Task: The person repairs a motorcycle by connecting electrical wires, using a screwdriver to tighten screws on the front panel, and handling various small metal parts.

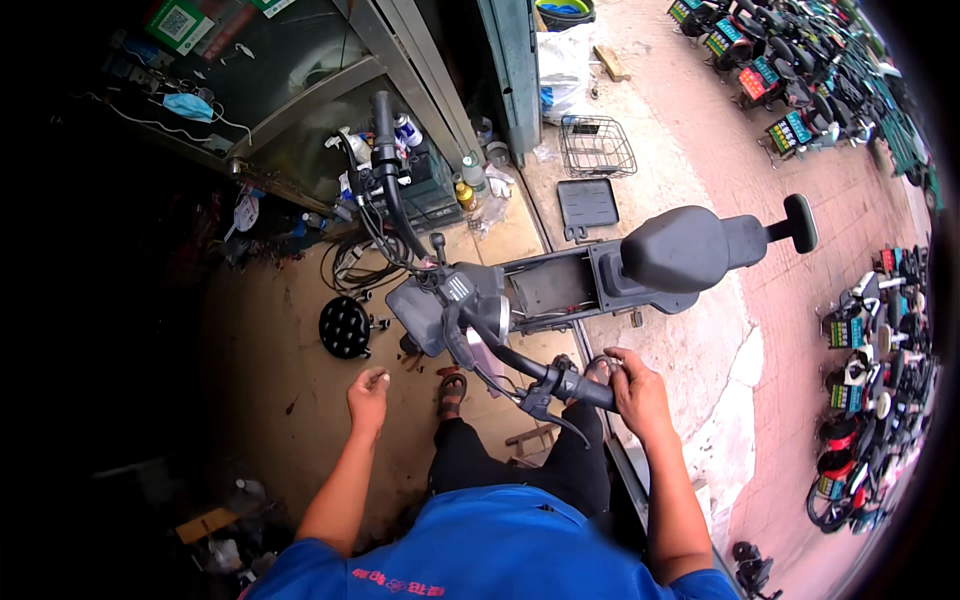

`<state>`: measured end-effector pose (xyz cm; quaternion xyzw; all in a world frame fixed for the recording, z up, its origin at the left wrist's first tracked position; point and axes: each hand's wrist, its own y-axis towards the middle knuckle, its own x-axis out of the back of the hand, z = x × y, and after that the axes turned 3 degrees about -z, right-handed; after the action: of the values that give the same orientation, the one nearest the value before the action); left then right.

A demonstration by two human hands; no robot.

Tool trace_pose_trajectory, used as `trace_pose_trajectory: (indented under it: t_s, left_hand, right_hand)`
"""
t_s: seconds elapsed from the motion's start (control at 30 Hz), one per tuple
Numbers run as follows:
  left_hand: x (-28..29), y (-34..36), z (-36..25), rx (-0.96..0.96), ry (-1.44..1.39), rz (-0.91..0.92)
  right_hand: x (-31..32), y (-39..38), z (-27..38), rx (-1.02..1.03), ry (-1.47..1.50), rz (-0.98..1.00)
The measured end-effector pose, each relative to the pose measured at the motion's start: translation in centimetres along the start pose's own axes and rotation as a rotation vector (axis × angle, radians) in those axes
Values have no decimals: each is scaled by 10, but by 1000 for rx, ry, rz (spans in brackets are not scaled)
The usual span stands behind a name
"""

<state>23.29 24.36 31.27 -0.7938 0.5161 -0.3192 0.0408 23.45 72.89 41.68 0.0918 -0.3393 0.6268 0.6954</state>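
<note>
An electric scooter point(670, 250) with a grey seat, open footboard and black handlebars stands across the view. My right hand point(636, 388) is at the end of the near handlebar grip point(590, 392), fingers curled and pinched around something small that I cannot make out. My left hand point(368, 398) hangs left of the front of the scooter, thumb and fingertips together; what they hold, if anything, is too small to name. A brake lever point(562, 425) and cables hang beside the grip. My sandalled feet point(452, 395) are below the handlebar.
A round black stool point(345, 326) and coiled cables point(345, 262) lie on the floor. Bottles point(473, 175) stand by a glass cabinet door point(310, 125). A wire basket point(597, 145) and black tray point(588, 205) sit beyond the scooter. Rows of scooters point(850, 360) line the pavement at right.
</note>
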Motion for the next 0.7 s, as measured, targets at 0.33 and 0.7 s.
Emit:
trace_pose_trajectory:
  t_s: [0.33,0.7]
  left_hand:
    - [-52,-29,-55,9,-103,-257]
    - [-87,36,-122,-44,-308,-514]
  right_hand:
    - [26,106,-2,242,7,480]
    - [-39,276,25,222,141,663]
